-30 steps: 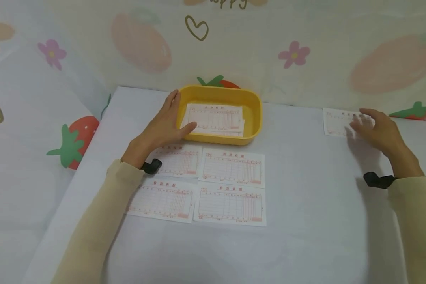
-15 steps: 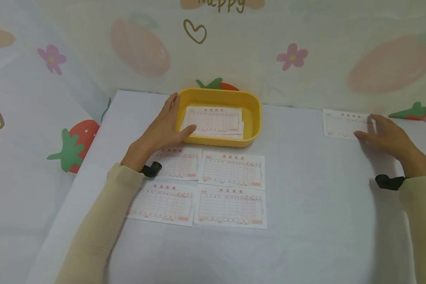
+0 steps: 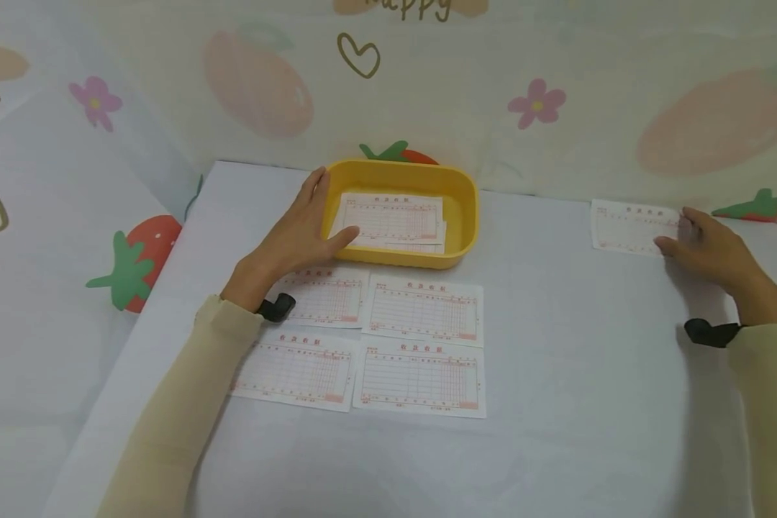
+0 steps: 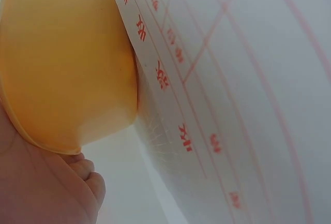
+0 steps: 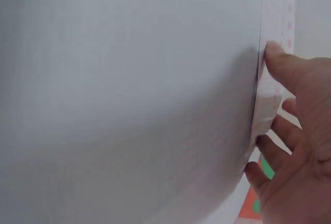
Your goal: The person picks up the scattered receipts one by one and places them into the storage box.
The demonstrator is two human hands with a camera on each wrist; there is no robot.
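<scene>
My left hand (image 3: pixel 294 226) holds the left end of a yellow plastic tray (image 3: pixel 462 208), its thumb over the front rim and its fingers along the left side. Inside the tray lie overlapping receipt slips (image 3: pixel 391 219), white with red print. In the left wrist view the tray wall (image 4: pixel 67 53) meets my palm, and a printed slip (image 4: pixel 232 79) fills the right side. Far to the right, my right hand (image 3: pixel 721 252) pinches the right end of a single receipt slip (image 3: pixel 628 226), thumb at its front edge. The right wrist view shows fingers (image 5: pixel 282 66) at that slip's edge.
Receipt slips lie in two rows before the tray: two upper slips (image 3: pixel 424 311) and two lower slips (image 3: pixel 421 378). My left forearm partly covers those on the left. A strawberry-print cloth (image 3: pixel 583 144) hangs behind the white table (image 3: pixel 557 432).
My right hand has moved right, from over the slip to its right end, where thumb and fingers now take its edges. My left hand and the tray stay in place.
</scene>
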